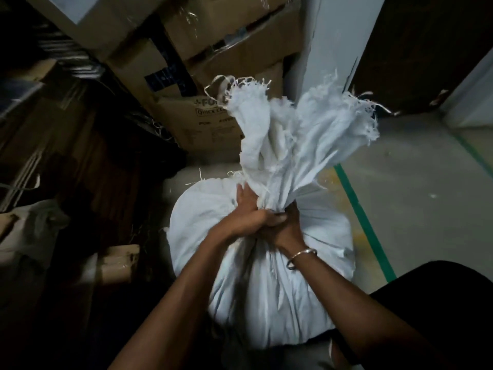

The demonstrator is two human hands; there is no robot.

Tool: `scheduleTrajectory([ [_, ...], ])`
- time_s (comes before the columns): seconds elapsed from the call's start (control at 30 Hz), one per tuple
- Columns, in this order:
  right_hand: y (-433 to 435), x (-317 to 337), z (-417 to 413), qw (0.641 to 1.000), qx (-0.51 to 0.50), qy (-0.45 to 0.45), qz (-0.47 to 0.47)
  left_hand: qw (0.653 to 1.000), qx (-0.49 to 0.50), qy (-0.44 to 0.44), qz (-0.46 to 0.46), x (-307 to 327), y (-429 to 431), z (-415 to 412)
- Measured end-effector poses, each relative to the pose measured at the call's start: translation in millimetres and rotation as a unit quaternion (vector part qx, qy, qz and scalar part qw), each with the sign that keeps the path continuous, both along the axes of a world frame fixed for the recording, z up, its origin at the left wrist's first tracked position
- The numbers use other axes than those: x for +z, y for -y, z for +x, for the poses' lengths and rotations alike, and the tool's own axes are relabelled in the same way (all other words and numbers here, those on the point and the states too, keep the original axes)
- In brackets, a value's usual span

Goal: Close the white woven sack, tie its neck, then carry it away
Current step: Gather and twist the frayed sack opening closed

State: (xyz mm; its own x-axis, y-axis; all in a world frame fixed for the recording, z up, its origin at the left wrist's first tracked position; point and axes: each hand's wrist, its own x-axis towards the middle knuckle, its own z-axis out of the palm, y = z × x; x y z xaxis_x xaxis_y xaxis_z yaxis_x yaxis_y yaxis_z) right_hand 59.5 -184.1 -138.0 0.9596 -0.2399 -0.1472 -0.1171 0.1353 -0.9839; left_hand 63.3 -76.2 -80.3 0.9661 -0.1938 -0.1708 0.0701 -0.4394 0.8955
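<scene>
A full white woven sack (248,284) stands on the floor in front of me. Its neck is gathered into a bunch, and the frayed open top (301,129) fans upward above my hands. My left hand (248,209) grips the gathered neck from the left side. My right hand (286,225), with a metal bangle on its wrist, grips the same neck from the right, just under the left hand's fingers. No tie or string is visible around the neck.
Stacked cardboard boxes (202,121) rise behind the sack. Dark shelving and another pale sack (34,231) fill the left side. A green floor line (365,228) runs along the right, with open concrete floor and a dark doorway (426,49) beyond it.
</scene>
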Motion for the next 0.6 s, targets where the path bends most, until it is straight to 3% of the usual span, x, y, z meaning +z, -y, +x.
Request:
scheduleTrajectory([
  [0.03,3.2,-9.5,5.0,0.992,0.006,0.042,-0.118,0.998,-0.042,0.028,0.026,-1.0,-19.7,3.6],
  [0.07,-1.0,-3.5,5.6,0.986,0.017,0.071,-0.153,0.994,-0.08,0.045,0.064,-2.2,-38.4,7.2],
  [0.17,-6.1,0.9,5.5,0.988,0.027,-0.006,-0.149,0.972,-0.113,0.032,0.204,-9.0,-63.2,-2.7],
  [0.23,-8.9,5.9,-1.3,0.985,0.02,-0.007,-0.169,0.951,-0.157,0.091,0.25,-30.4,-40.7,-17.8],
  [0.4,8.0,12.3,6.7,0.987,0.073,-0.056,-0.133,0.967,-0.081,0.157,0.186,-65.6,-0.7,-18.1],
  [0.47,12.9,20.3,10.7,0.987,0.094,-0.069,-0.108,0.96,-0.059,0.185,0.201,-67.4,6.3,-12.7],
  [0.6,19.2,29.9,13.1,0.992,0.093,-0.067,-0.05,0.973,-0.006,0.147,0.177,-69.2,20.2,-2.2],
])
